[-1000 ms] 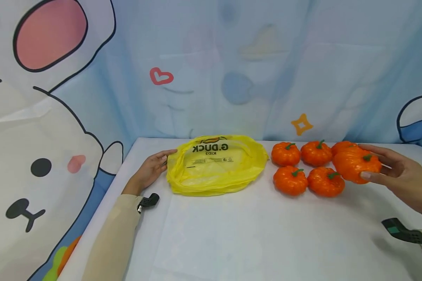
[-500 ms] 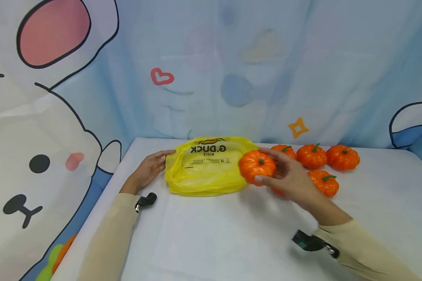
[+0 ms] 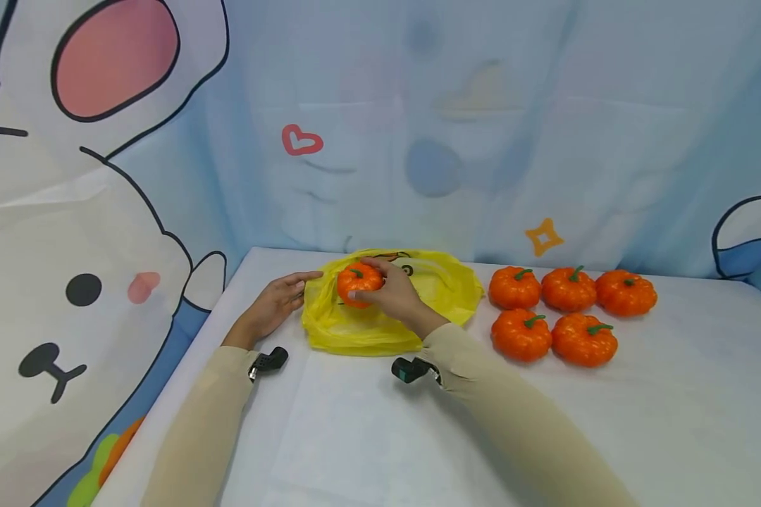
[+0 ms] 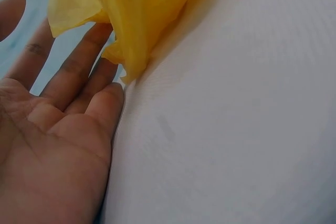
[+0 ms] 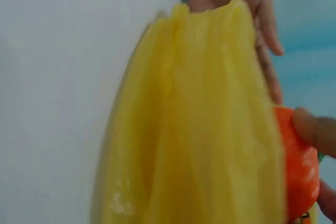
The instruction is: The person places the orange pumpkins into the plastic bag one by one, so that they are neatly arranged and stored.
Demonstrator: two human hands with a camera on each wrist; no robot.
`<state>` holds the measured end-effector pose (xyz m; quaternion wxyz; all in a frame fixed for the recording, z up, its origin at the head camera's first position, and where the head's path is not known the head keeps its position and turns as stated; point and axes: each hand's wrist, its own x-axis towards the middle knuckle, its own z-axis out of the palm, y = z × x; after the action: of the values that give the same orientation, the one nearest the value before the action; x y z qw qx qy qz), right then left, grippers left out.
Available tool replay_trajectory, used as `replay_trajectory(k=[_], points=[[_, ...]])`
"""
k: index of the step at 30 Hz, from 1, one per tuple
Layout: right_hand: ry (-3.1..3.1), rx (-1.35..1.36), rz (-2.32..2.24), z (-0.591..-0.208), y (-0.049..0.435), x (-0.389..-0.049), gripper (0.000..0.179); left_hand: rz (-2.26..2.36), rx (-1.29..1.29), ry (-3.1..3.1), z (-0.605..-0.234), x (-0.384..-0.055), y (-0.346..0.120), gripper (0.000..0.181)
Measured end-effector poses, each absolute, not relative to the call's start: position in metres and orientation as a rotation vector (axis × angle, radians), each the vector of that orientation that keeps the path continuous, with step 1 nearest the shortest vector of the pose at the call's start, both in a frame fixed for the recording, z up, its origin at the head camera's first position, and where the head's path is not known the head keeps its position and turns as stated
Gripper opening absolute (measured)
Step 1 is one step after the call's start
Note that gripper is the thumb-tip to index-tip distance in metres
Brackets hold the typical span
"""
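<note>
A small orange pumpkin (image 3: 358,284) with a green stem is held in my right hand (image 3: 396,294), over the left part of a yellow plastic bag (image 3: 440,285). In the right wrist view the bag's near side (image 5: 194,129) partly covers that pumpkin (image 5: 299,166). At the bag's left edge rests my left hand (image 3: 275,306), its fingers fairly straight. The left wrist view shows the fingers (image 4: 73,72) touching the hanging yellow plastic (image 4: 131,14), palm facing the camera.
Several more orange pumpkins (image 3: 585,340) stand in two rows right of the bag on a white-covered table (image 3: 355,436). Behind the table hangs a blue cartoon-printed curtain (image 3: 368,183); a printed white animal covers its left side.
My right hand has carried the pumpkin leftward from beside the other pumpkins to over the yellow bag. The left hand has stayed at the bag's left edge.
</note>
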<state>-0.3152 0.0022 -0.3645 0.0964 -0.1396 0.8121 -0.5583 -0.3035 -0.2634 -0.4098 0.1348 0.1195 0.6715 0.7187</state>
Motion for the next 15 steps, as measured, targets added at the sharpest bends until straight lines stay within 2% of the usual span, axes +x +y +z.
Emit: replay_trajectory(k=[7,15], points=[[2.47,-0.317,-1.594,-0.381,-0.012,-0.324,0.071,2.092,0.285,1.953,-0.411,-0.304,-0.262,0.043],[2.526,-0.374,-1.547,-0.383,-0.016,-0.327,0.068,2.096,0.268,1.957,-0.409,-0.304,-0.261,0.044]])
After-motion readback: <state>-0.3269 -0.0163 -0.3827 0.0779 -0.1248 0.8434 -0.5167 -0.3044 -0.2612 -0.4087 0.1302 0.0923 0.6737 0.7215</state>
